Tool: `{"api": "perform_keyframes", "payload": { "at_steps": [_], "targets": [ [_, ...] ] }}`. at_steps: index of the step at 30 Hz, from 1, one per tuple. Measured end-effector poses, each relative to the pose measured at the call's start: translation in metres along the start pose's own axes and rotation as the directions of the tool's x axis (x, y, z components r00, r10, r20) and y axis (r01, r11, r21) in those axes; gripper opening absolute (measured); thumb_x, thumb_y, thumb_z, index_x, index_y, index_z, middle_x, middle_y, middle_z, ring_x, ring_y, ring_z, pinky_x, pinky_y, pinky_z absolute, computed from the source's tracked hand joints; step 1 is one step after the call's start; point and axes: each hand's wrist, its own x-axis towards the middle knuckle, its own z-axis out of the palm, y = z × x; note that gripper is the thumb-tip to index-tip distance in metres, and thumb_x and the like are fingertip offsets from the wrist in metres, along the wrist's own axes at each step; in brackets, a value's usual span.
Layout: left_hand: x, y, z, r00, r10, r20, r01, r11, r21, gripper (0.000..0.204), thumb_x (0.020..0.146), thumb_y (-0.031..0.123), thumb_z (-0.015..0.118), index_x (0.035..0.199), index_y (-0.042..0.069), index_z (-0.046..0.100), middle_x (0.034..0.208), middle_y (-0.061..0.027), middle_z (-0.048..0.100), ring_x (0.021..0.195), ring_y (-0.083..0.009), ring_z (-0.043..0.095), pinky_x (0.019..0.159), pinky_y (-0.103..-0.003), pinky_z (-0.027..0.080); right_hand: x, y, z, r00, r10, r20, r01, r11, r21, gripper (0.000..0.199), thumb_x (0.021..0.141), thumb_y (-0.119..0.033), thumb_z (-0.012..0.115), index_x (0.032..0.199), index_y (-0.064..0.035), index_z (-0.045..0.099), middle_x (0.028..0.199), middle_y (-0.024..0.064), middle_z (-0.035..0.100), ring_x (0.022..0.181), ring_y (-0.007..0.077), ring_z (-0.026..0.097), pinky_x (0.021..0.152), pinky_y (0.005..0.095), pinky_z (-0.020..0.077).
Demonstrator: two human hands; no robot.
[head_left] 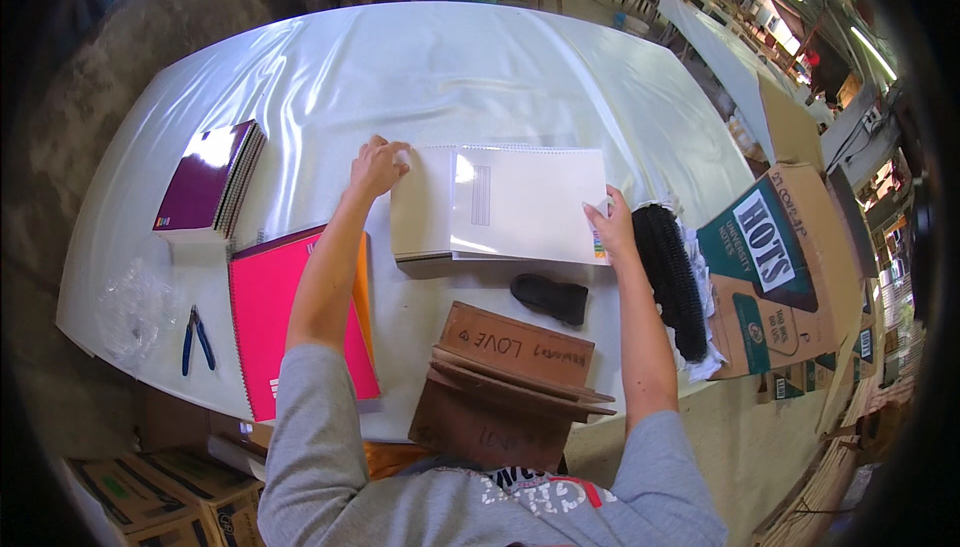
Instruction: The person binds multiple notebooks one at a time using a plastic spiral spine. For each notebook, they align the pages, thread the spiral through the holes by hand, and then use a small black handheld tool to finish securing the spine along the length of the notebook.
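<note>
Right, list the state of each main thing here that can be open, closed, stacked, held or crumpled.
White rectangular spiral notebook: held at its right edge by the right hand.
Pale rectangular stack beneath it: piled, left hand at its upper left corner.
Purple-covered spiral notebooks: closed, stacked.
Pink-covered spiral notebook: closed, flat.
Blue-handled pliers: handles apart.
Clear thin plastic wrap: crumpled, loose.
Green-and-brown cardboard box: flap open.
</note>
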Motion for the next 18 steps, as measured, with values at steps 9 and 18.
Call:
{"api": "perform_keyframes", "payload": {
  "at_steps": [9, 18],
  "targets": [
    [-0.006, 0.019, -0.019, 0.999, -0.042, 0.027, 0.037, 0.988, 0.152, 0.05, 0.07, 0.023, 0.069, 0.118, 0.021, 0.055, 0.131, -0.0027, 0.041, 0.121, -0.0283, 0.035, 0.094, -0.046, 0.035, -0.003, 0.001, 0.002, 0.999, -0.015, -0.043, 0.016, 1.0, 0.014, 0.05, 0.078, -0.002, 0.064, 0.122, -0.0001, 0.041, 0.095, 0.0151, 0.061, 0.085, 0.0192, 0.061, 0.072, 0.0284, 0.0487],
    [0.009, 0.004, -0.005, 0.973, -0.229, -0.031, 0.119, 0.614, -0.78, 0.063, 0.072, 0.008, 0.07, 0.128, 0.007, 0.04, 0.094, -0.0159, 0.064, 0.08, -0.0248, 0.063, 0.074, -0.035, 0.05, -0.006, -0.019, 0.002, 1.0, 0.015, 0.016, -0.017, 0.995, 0.098, 0.053, 0.077, -0.003, 0.065, 0.124, 0.0008, 0.039, 0.095, 0.0159, 0.062, 0.082, 0.0185, 0.061, 0.07, 0.0277, 0.0484]
  ]
}}
